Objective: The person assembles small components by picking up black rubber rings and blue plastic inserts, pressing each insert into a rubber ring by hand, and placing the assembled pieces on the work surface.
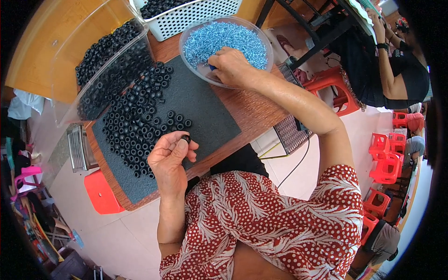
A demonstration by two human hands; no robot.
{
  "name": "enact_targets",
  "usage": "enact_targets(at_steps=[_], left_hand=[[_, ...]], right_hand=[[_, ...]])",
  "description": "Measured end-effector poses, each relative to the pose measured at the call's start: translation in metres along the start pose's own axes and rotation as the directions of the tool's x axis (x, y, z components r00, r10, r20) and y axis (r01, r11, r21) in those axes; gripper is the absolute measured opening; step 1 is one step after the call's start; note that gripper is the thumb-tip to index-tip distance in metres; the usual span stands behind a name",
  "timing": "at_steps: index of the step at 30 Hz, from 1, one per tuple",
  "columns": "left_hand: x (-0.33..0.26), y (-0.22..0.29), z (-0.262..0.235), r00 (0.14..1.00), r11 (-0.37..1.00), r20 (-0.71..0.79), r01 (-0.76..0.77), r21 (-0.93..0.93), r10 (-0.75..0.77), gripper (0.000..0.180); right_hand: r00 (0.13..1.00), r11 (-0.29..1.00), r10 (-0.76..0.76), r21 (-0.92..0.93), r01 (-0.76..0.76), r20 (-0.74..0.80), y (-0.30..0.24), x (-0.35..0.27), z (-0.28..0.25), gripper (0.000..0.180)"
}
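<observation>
One black ring (186, 138), pinched in my left hand (171, 159).
It's small and thick-walled; similar loose rings (135, 114) crowd the mat (210, 109) to its left, many holes-up. Shiny blue bits (224, 39) lie heaped in the round tub (201, 73).

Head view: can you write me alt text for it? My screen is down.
A person's left hand pinches a small black ring, while the right hand is in a round clear bowl of small blue pieces. Loose black rings lie on a dark mat, beside a clear tub holding more.
</observation>
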State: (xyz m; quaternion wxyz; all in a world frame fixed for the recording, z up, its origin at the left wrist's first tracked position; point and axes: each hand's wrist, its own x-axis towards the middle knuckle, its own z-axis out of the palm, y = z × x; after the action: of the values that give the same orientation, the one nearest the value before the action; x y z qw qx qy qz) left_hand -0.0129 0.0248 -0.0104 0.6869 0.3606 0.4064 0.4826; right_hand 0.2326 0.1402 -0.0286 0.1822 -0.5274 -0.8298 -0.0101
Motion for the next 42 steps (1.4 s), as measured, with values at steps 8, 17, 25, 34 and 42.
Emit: enact_targets(at_steps=[8, 17, 25, 34, 42], left_hand=[[0.001, 0.001, 0.003, 1.0, 0.999, 0.005, 0.01, -0.034, -0.009, 0.016], [0.007, 0.005, 0.003, 0.999, 0.995, 0.025, 0.04, -0.094, -0.038, 0.017], [0.016, 0.004, 0.005, 0.998, 0.995, 0.056, -0.014, -0.097, 0.02, 0.017], [0.007, -0.001, 0.005, 0.99, 0.989, 0.009, -0.141, 0.038, 0.14, 0.021], [0.005, -0.002, 0.002, 0.979, 0.979, 0.016, -0.204, -0.023, 0.204, 0.02]], right_hand=[[1.0, 1.0, 0.009, 0.03, -0.009, 0.017, 0.005, 0.002, 0.009, 0.014], [0.98, 0.836, 0.19, 0.513, -0.193, 0.059, -0.029, -0.009, -0.042, 0.013], [0.924, 0.374, 0.017, 0.854, -0.36, 0.382, -0.089, -0.02, -0.065, 0.014], [0.839, 0.36, -0.043, 0.792, -0.494, 0.542, -0.095, -0.015, -0.054, 0.017], [0.836, 0.147, 0.074, 0.824, -0.548, 0.543, -0.108, -0.014, -0.05, 0.019]])
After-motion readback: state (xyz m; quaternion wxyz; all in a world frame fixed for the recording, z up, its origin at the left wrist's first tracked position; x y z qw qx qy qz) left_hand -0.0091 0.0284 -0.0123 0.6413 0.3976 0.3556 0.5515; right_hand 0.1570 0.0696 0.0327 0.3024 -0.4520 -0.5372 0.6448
